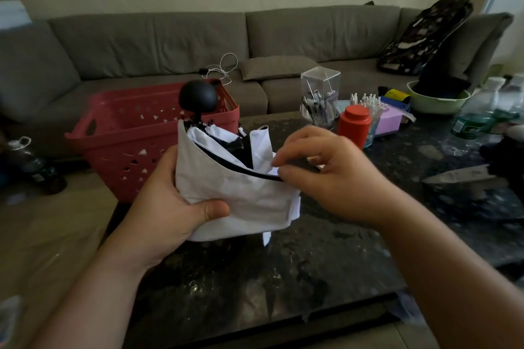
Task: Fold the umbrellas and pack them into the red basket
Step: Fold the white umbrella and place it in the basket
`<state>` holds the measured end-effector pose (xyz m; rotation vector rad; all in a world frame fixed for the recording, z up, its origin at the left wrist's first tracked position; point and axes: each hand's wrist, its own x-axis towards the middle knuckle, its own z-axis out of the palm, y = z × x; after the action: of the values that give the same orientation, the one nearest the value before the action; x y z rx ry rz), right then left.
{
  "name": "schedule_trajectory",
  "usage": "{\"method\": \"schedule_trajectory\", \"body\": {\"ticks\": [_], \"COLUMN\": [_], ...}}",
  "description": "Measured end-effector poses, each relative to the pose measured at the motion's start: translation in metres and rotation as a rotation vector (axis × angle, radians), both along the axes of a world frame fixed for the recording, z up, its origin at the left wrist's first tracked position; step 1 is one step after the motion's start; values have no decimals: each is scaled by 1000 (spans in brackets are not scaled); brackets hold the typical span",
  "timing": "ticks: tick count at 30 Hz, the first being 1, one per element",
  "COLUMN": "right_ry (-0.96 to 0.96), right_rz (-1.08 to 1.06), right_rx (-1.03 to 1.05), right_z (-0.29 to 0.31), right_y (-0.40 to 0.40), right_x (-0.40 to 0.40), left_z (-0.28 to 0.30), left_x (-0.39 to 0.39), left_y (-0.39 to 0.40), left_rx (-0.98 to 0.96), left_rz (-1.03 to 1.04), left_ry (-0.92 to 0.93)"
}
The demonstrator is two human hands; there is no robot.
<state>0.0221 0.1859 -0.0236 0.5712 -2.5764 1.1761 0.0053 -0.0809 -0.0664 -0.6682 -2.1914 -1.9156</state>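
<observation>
The white umbrella [235, 187] is gripped by the left hand [170, 204]; its canopy edge is pinched by the right hand [326, 173]. Wrapping is unfinished, and nothing can be seen packed in the red basket [127, 133].

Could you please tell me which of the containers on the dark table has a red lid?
The squat orange-red canister beside the clear pen holder does. The pen holder is transparent plastic, and the pale green bowl further right stands open with no lid.

Umbrella [241, 193]: thin white cloth, creased, matt, dark-edged; round knob [198, 96] matt black. Basket [136, 133]: red plastic, perforated, dull sheen. Table [354, 235]: dark mottled top, glossy. Sofa [175, 39]: grey-brown woven cloth, matt. Canister [354, 126]: smooth red-orange plastic.
</observation>
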Motion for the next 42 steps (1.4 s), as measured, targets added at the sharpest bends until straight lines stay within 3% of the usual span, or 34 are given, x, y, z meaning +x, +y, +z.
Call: {"method": "schedule_trajectory", "body": {"ticks": [9, 12, 14, 19, 25, 28, 30, 33, 38, 42], "right_ry": [-298, -231, -149, -85, -163, -108, 35, 97, -86, 80], "right_rz": [190, 134, 56, -29, 74, 138, 141, 131, 112, 23], "right_rx": [78, 331, 377, 103, 59, -289, -380, -297, 55, 250], "right_z": [-12, -14, -21, -21, -18, -10, -2, 8, 7, 14], "right_y": [-5, -6, -9, -5, -6, -8, -8, -5, 4, 15], "right_x": [-3, 0, 0, -2, 3, 6, 7, 9, 5, 4], "left_z": [-4, -1, 0, 3, 4, 6, 6, 7, 12, 11], "left_x": [1, 2, 3, 5, 9, 12, 11, 10, 12, 10], "left_y": [2, 3, 1, 4, 7, 8, 6, 4, 4, -1], "left_rx": [-69, -31, -20, 9, -9, -20, -44, -67, -94, -157], "left_rz": [49, 86, 85, 105, 29, 41, 43, 5, -61, 23], "left_ry": [28, 27, 28, 58, 69, 88, 92, 71, 71, 129]}}
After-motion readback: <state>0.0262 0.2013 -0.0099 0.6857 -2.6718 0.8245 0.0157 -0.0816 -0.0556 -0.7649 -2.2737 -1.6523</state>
